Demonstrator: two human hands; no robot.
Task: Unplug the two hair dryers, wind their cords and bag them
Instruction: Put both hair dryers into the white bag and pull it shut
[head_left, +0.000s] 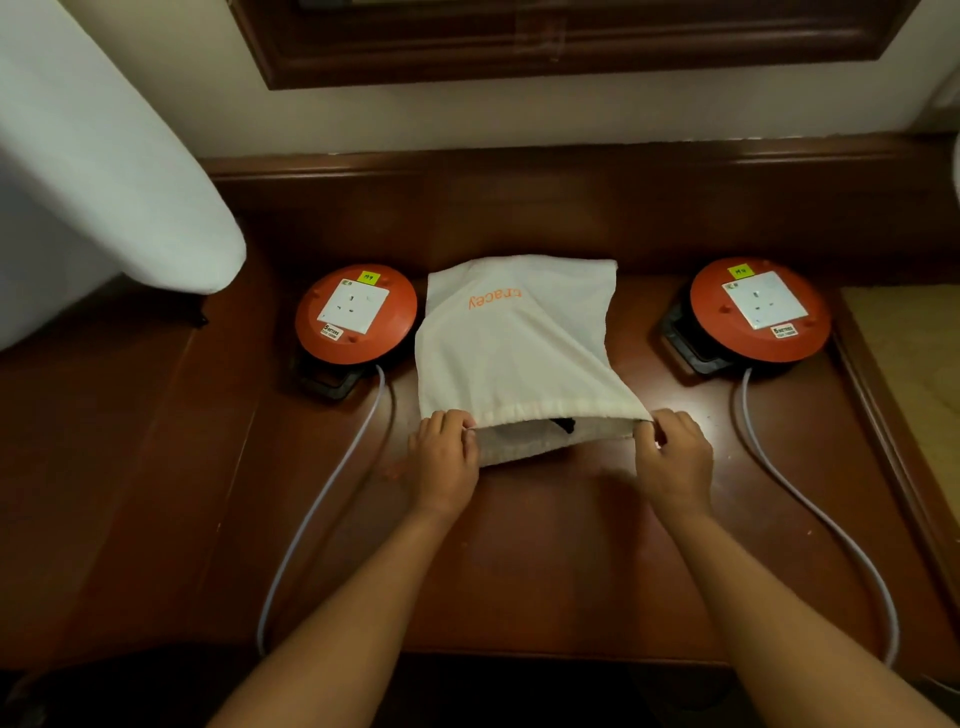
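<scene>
Both the left hand (448, 457) and right hand (674, 454) are pinching the cream cloth drawstring bag (511, 348) mouth at centre frame; an uneven grip risks spilling the dark contents.

Two bare forearms come up from the lower edge of the frame, one from the lower left and one from the lower right, and narrow toward the wrists near the middle. No sleeve, cuff or glove covers them anywhere in view (the arms are cut off by the bottom edge below the elbows). The left hand (445, 457) and the right hand (673, 453) carry no ring, watch, band or bracelet that shows. The fingers are short and rounded, with the nails trimmed close; the nails are too small to show any polish.
</scene>
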